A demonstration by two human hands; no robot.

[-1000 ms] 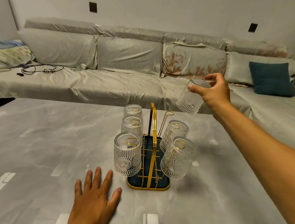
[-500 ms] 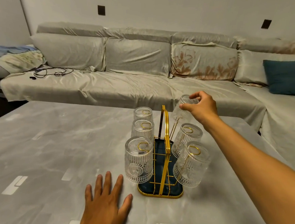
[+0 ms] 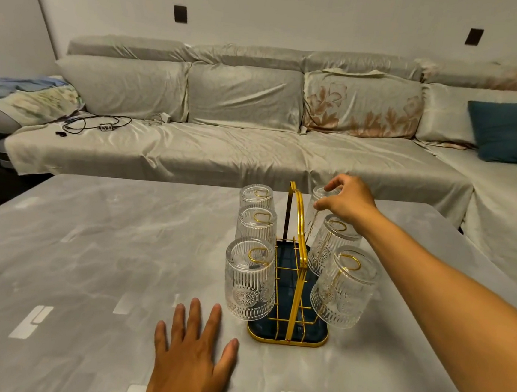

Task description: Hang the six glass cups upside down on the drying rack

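The right hand (image 3: 349, 200) pinches the base of the sixth ribbed clear glass cup (image 3: 319, 202), upside down over the far right peg of the gold wire drying rack with its dark blue tray (image 3: 285, 339). Whether it rests fully on the peg, I can't tell. Five other cups already hang inverted, three on the left (image 3: 249, 281) and two on the right (image 3: 341, 292). The left hand (image 3: 190, 358) lies open and flat on the grey marble-look table (image 3: 90, 243). Only letting go looks left.
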